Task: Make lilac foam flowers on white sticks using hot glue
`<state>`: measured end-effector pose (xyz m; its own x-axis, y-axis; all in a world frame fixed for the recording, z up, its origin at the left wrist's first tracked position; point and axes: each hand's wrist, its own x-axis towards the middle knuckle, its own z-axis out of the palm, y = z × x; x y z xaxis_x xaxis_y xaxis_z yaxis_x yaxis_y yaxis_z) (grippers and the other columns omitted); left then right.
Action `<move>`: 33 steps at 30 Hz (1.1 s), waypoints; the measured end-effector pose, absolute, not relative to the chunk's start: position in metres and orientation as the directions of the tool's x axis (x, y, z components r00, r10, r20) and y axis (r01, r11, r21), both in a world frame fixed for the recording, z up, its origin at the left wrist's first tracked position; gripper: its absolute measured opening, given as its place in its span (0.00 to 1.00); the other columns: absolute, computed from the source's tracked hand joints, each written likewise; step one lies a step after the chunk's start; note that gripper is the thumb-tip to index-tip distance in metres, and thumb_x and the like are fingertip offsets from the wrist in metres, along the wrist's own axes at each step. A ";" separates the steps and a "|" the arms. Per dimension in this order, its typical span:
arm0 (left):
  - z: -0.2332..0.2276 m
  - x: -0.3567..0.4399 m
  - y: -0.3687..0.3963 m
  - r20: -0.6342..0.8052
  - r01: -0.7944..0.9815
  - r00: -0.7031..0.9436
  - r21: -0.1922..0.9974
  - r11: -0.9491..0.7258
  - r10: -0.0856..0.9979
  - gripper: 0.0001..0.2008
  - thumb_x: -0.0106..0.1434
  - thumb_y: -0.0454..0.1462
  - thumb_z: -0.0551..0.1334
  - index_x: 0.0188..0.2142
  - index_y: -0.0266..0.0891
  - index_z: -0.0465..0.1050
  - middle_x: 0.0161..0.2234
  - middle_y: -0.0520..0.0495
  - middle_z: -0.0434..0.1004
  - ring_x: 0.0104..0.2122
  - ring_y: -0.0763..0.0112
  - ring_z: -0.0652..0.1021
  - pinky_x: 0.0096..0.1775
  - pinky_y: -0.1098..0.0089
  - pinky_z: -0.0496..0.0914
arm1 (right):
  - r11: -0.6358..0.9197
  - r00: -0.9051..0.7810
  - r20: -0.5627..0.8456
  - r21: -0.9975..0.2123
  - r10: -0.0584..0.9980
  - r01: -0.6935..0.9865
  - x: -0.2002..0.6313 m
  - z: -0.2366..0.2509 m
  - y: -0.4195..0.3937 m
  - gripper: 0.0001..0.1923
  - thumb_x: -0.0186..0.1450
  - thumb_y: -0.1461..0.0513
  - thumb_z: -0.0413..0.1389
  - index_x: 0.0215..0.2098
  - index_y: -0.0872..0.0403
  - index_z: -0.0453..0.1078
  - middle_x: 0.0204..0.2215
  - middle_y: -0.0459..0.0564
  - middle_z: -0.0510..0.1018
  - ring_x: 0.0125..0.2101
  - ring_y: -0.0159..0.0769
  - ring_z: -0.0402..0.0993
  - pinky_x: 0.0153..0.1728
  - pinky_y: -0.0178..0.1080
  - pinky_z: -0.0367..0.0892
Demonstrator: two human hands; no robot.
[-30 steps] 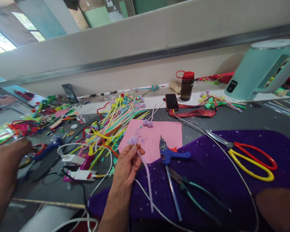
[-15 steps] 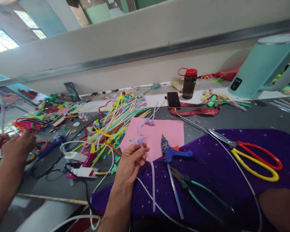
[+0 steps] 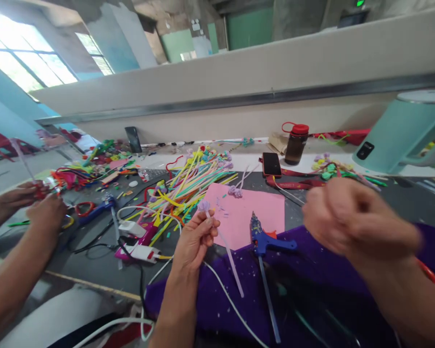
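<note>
My left hand (image 3: 197, 238) pinches a lilac pipe cleaner flower (image 3: 204, 206) just under its curled head, with the stem slanting down to the right. My right hand (image 3: 351, 220) is raised over the purple cloth (image 3: 235, 285); motion smears its fingers, which look curled, and I cannot tell whether they hold anything. Between my hands lies a blue glue gun (image 3: 263, 238) with a clear glue stick in its back. Beyond the left hand is a pink sheet (image 3: 268, 208), and a second lilac flower piece (image 3: 235, 191) rests on it. Pliers (image 3: 308, 324) show only as a blur.
Many colored pipe cleaners (image 3: 188, 179) lie at the back. A phone (image 3: 271, 165), a brown bottle (image 3: 296, 145) and a teal kettle (image 3: 398, 130) stand farther off. White cables (image 3: 223, 295) cross the workspace. At left, a co-worker's hands (image 3: 45, 208) handle pipe cleaners.
My right hand has come up from the lower right corner and now covers the scissors' place. The flower in my left hand has tilted slightly left. The camera view has tipped up.
</note>
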<state>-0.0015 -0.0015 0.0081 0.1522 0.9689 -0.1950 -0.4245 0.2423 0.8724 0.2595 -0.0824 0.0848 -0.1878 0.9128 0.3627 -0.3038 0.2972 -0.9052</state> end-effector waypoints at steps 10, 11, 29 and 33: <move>0.009 -0.023 0.027 -0.100 -0.397 0.200 0.901 0.174 0.975 0.12 0.50 0.39 0.66 0.22 0.32 0.69 0.14 0.55 0.69 0.06 0.90 0.56 0.09 0.83 0.47 | 0.116 -0.252 0.097 -0.991 0.963 0.061 0.235 0.045 -0.034 0.12 0.57 0.56 0.58 0.25 0.56 0.62 0.17 0.39 0.62 0.16 0.23 0.55 0.17 0.29 0.51; 0.006 -0.024 0.029 -0.105 -0.410 0.192 0.895 0.178 0.976 0.12 0.50 0.39 0.66 0.21 0.32 0.69 0.14 0.55 0.69 0.06 0.90 0.56 0.09 0.83 0.46 | 0.127 -0.243 0.105 -0.989 0.964 0.079 0.233 0.042 -0.033 0.12 0.57 0.56 0.58 0.24 0.56 0.62 0.17 0.39 0.61 0.16 0.23 0.55 0.17 0.29 0.51; -0.003 -0.028 0.024 -0.094 -0.459 0.207 0.870 0.181 0.974 0.11 0.49 0.39 0.67 0.24 0.33 0.69 0.18 0.53 0.73 0.08 0.88 0.58 0.11 0.81 0.46 | 0.171 -0.438 -0.078 -0.848 0.895 0.501 0.197 0.017 0.005 0.12 0.61 0.60 0.49 0.36 0.56 0.72 0.26 0.47 0.76 0.21 0.29 0.69 0.22 0.31 0.61; -0.005 -0.028 0.023 -0.090 -0.454 0.208 0.873 0.178 0.974 0.12 0.48 0.40 0.67 0.24 0.33 0.69 0.18 0.53 0.73 0.09 0.89 0.57 0.11 0.80 0.45 | 0.316 -0.495 -0.071 -0.689 0.866 0.652 0.176 0.003 0.020 0.09 0.57 0.65 0.53 0.33 0.55 0.75 0.26 0.46 0.79 0.26 0.32 0.73 0.26 0.30 0.64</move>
<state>-0.0275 0.0233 -0.0054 0.2082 0.9739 -0.0898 -0.4538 0.1776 0.8732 0.1758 0.0198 0.0029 -0.4946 0.8662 -0.0705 0.6518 0.3161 -0.6894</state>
